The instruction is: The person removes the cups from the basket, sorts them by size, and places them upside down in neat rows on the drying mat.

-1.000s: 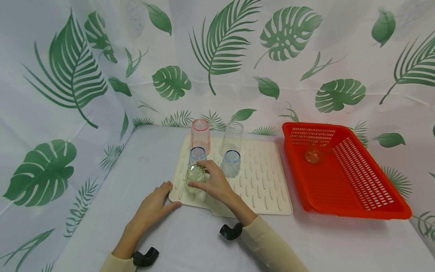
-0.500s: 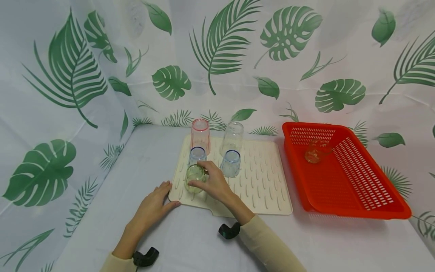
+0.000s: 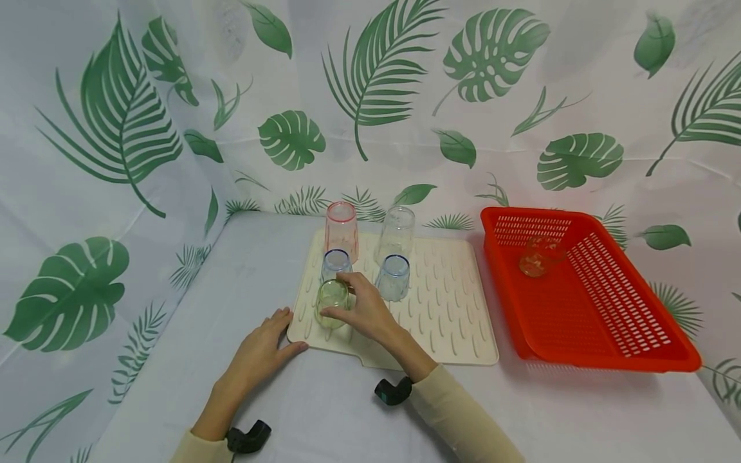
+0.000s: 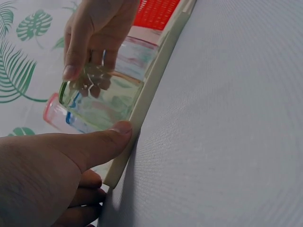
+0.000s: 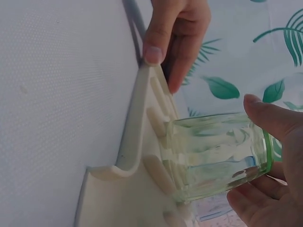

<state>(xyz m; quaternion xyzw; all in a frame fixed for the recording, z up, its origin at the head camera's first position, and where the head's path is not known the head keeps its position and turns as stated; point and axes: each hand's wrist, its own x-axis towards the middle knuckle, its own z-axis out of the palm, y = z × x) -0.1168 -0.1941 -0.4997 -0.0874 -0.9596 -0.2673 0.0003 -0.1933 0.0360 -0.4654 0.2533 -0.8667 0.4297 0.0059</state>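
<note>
My right hand grips a green-tinted drinking glass near its rim, thumb on the near side and fingers on the far side. That glass stands on the front left of a cream ridged drying mat, its base against the ridges in the right wrist view. At the mat's front left corner, my left hand rests with its thumb on the front edge and its fingers along the left edge. Directly behind the green glass is a blue-rimmed glass, partly covered; another blue-rimmed glass stands to its right.
A tall pink-rimmed glass and a tall clear glass stand at the mat's back left. Right of the mat is a red plastic basket with a clear glass lying inside. A leaf-printed cloth hangs behind.
The green glass shifted slightly in my right hand's grip between one second and half a second ago, then stayed put. The left hand has not visibly moved.
</note>
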